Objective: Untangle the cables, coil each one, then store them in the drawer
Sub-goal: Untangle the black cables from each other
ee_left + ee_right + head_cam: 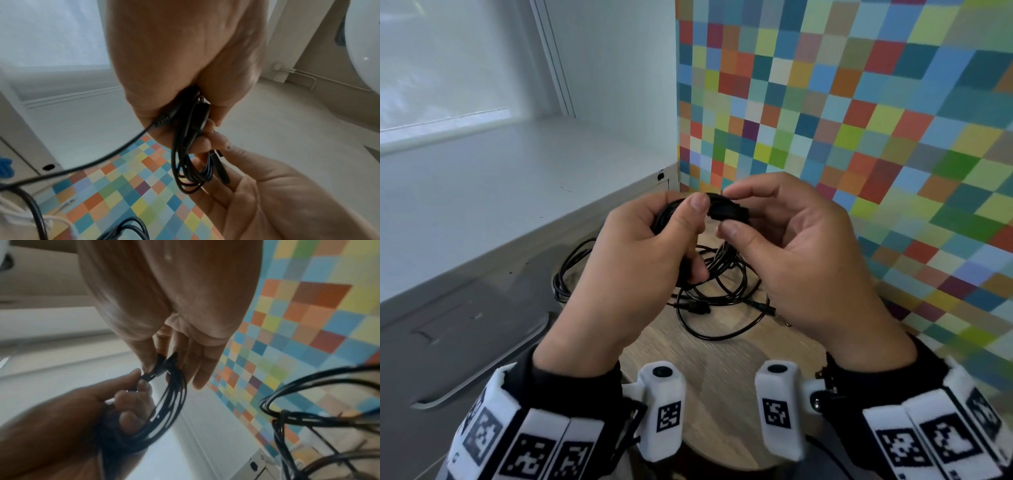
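Note:
A coiled black cable is held upright above the table. My left hand grips its loops with the fingers curled round the bundle. My right hand pinches a short black strap at the top of the coil between thumb and forefinger; its other fingers are spread. Below the hands a tangle of thin black cables lies on the round wooden table, with plug ends showing. The grey drawer front at lower left is closed, with its handle showing.
A white counter runs over the drawer unit on the left, under a window. A wall of coloured squares stands close behind and to the right of the table. A loose black cable trails off to the left in the left wrist view.

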`<act>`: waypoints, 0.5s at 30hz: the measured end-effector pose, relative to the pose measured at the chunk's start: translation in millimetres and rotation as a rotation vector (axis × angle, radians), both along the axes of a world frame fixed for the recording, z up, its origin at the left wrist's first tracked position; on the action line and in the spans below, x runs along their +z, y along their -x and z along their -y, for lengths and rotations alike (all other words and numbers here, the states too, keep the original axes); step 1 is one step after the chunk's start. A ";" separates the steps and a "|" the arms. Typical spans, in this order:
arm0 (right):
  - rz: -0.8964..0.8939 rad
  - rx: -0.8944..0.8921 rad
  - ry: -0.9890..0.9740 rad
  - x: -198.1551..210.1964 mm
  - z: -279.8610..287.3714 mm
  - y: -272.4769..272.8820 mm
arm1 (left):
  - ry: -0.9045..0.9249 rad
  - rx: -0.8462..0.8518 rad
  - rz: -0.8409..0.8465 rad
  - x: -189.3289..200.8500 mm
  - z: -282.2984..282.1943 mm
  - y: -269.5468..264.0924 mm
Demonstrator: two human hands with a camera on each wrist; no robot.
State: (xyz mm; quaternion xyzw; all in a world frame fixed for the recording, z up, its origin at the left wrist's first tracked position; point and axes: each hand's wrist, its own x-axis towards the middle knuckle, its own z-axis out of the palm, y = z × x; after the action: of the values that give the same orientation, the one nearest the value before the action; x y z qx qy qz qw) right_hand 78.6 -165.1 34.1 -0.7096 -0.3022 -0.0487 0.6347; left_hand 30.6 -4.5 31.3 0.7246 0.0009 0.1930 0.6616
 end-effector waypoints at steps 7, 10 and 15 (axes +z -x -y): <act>-0.007 -0.087 -0.099 -1.1 4.5 -5.1 | 0.028 -0.096 -0.031 1.5 3.1 1.2; -0.094 -0.049 -0.138 1.6 6.1 -5.4 | -0.076 -0.064 0.000 3.9 1.6 2.6; -0.204 0.027 -0.217 -0.6 5.9 -9.1 | -0.173 0.006 0.045 3.8 1.6 3.8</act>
State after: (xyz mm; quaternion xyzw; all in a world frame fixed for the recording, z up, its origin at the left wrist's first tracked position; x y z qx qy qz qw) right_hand 87.6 -171.0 33.5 -0.6340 -0.2387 -0.0003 0.7356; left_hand 26.8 -6.1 35.1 0.7746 -0.0286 0.2104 0.5957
